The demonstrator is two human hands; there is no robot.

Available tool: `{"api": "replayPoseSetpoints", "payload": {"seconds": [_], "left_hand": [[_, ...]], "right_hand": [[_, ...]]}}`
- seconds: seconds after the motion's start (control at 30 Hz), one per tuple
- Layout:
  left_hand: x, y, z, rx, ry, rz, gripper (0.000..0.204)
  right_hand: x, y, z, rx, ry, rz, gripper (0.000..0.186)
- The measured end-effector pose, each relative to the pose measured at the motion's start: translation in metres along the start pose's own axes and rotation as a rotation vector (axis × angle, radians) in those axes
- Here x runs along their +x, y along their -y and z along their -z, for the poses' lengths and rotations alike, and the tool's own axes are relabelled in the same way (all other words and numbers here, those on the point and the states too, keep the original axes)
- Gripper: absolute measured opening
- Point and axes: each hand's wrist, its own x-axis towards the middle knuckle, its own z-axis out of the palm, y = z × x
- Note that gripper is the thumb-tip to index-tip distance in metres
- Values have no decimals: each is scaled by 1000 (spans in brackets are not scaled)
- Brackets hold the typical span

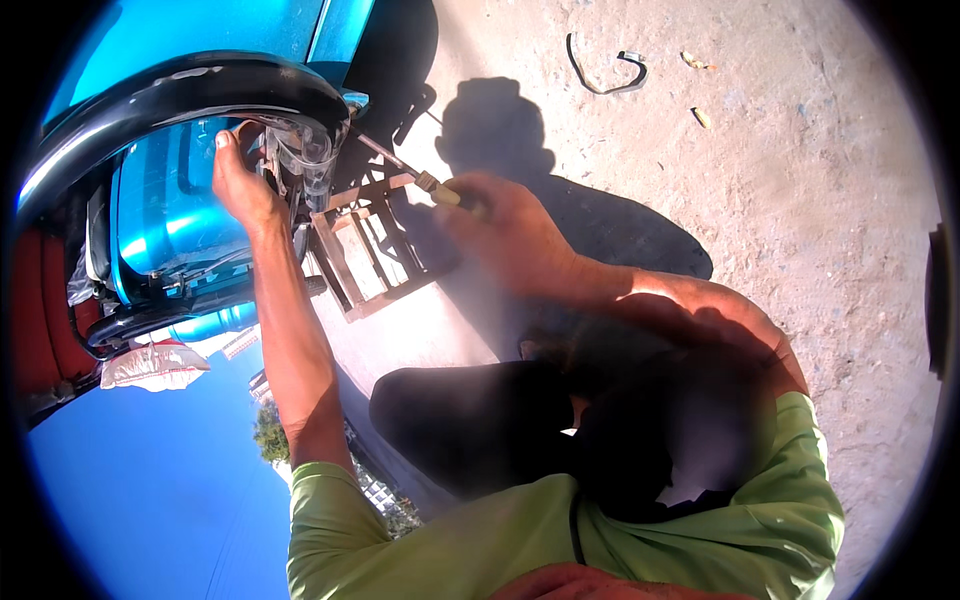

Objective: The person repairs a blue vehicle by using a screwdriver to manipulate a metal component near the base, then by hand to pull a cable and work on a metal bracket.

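Note:
My right hand [505, 230] is closed around the yellowish handle of a screwdriver [390, 157]. The long thin shaft points up and left, its tip end reaching the end of a thick black tube bar [215, 85] on a blue vehicle [180, 215]. Inside the curve of that bar is my left hand [243, 185], thumb up and fingers curled among the parts beside a clear plastic lamp-like piece [308, 155]. What those fingers grip is hidden. Below the screwdriver, a rusty metal frame with slats [365, 245] sits close to the vehicle.
Rough pale concrete ground [800, 240] spreads to the right, with my shadow across it. A bent black strip [610, 85] and small yellowish scraps [700, 117] lie there. My dark-clothed knee [470, 420] is near the frame. A red panel [50, 310] shows at far left.

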Motion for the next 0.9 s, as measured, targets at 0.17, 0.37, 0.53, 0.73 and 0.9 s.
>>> {"api": "replayPoseSetpoints", "payload": {"seconds": [0.17,0.37,0.53,0.73,0.9], "left_hand": [[-12,3,21,-261,-78,-105,45],[-138,-41,7,179,339,-605,17],[-148,0,-44,-41,537,362,24],[-147,6,-77,-590,657,403,31],[-151,-5,-73,-637,639,446,34]], "right_hand": [[-3,-2,-15,-53,-48,32,36],[7,-18,-13,168,-74,58,27],[7,-14,-15,171,-48,5,21],[3,-2,-12,96,-49,-35,20],[-13,6,-7,521,137,-152,47]]}}
